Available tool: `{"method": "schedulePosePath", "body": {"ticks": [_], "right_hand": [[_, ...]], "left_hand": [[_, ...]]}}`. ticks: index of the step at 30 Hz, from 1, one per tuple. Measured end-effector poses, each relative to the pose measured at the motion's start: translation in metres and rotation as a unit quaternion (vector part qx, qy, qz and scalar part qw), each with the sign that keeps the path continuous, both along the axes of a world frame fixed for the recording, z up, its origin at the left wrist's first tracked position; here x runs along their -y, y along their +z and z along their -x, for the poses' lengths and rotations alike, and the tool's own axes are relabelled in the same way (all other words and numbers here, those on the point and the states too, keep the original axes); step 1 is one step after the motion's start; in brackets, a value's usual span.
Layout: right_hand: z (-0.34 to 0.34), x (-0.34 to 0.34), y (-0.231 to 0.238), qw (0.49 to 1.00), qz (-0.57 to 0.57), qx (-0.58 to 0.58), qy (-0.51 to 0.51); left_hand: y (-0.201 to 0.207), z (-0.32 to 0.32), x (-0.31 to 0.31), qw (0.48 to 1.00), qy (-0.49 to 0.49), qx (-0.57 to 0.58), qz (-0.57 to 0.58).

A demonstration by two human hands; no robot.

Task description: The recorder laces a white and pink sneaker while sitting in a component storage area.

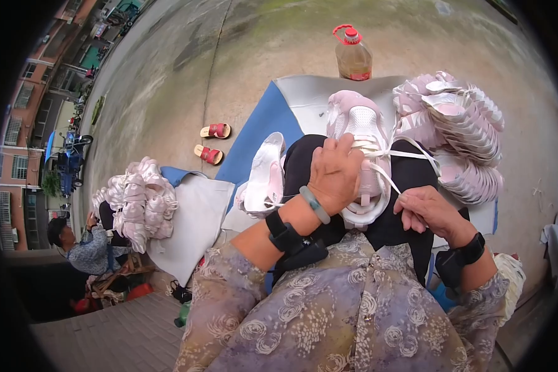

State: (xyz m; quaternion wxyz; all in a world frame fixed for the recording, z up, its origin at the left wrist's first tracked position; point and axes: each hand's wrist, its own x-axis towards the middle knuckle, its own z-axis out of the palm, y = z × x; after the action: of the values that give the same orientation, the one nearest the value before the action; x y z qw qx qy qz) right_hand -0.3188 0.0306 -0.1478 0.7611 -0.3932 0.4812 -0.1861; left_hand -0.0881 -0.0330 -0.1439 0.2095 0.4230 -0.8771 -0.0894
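Observation:
A pale pink and white sneaker upper [357, 118] rests on my dark-trousered lap, its toe pointing away from me. My left hand [336, 173] lies against its left side, fingers curled in over the lacing; the fingertips are partly hidden. A white shoelace [385, 177] runs from the lacing to my right hand [423, 211], whose thumb and forefinger pinch it to the right of the heel. Another loop of lace [419, 146] spreads out to the right over my knee. Beside my left thigh is a second pink and white shoe upper [265, 177].
Stacked pink uppers [459, 130] lie at the right on a blue and white sheet [254, 133]. A red-capped bottle [354, 59] stands beyond it. Red slippers [209, 155] are on the ground to the left. Farther left, a person [88, 248] sits beside another pile of uppers [141, 201].

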Motion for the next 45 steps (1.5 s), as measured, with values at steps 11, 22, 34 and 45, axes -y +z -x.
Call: {"method": "schedulePosePath", "body": {"ticks": [11,22,34,45], "right_hand": [[-0.004,0.004,0.004,0.998,-0.045,0.035,-0.012],[-0.019,0.008,0.011,0.995,-0.050,0.064,-0.049],[-0.020,0.000,0.007,0.990,-0.072,0.072,-0.094],[-0.005,0.006,0.000,0.946,0.241,-0.154,-0.152]], "left_hand": [[0.010,0.000,0.019,0.994,-0.059,0.005,-0.090],[0.002,0.014,0.026,0.975,0.004,-0.123,0.184],[0.015,-0.003,0.021,0.941,-0.041,-0.288,-0.173],[0.015,-0.014,0.001,0.995,-0.014,-0.007,0.099]]}}
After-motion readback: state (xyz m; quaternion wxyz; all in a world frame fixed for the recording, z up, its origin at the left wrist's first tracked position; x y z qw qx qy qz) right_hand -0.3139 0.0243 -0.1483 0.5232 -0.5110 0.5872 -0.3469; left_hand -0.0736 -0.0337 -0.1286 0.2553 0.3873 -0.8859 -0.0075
